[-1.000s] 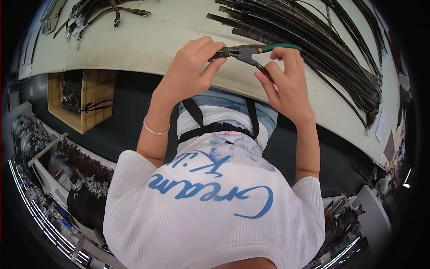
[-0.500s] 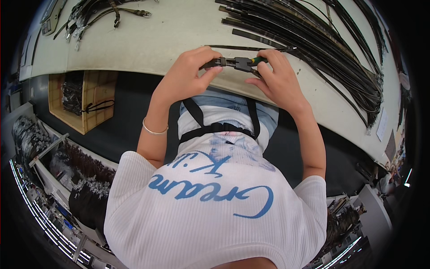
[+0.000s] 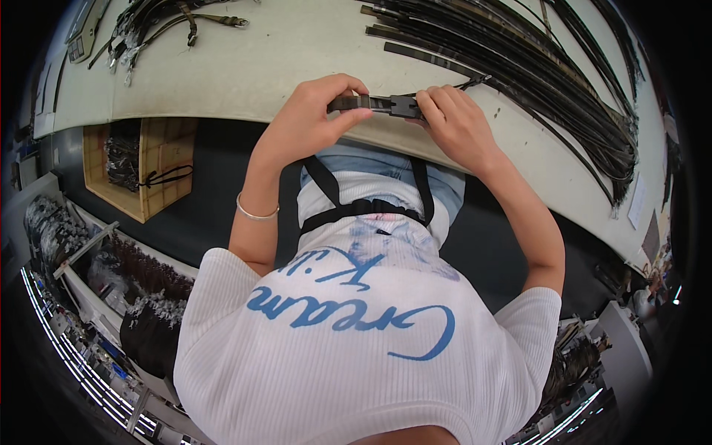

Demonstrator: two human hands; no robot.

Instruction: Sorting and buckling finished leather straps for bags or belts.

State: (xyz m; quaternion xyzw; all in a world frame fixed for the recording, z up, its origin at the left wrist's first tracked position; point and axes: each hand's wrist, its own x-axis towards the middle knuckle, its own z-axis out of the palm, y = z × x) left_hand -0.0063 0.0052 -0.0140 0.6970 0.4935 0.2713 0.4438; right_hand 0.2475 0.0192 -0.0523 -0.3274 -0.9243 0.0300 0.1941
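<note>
- Biggest thing in front of you is the bench, pale top, running across the upper part of the view.
- Your shirt fills the bottom middle, white and ribbed with blue lettering.
- Big pile of black straps on the bench to your right, mostly lying lengthwise side by side.
- Box is below the bench edge on your left, looks like wood, with a dark bundle inside.
- Buckled straps sit in a loose heap on the bench, up to your left.
- Your left hand has thumb and fingers pinched on a dark strap, and your right hand is curled round the handle end of the pliers.
- Pliers are dark, lying level between your two hands, nose toward the left one. Jaws are right up at the strap; too small to tell whether they're biting it.
- Strap is in your left fingers over the near bench edge.
- Smallest bit: a thin silvery bracelet round your left wrist.
</note>
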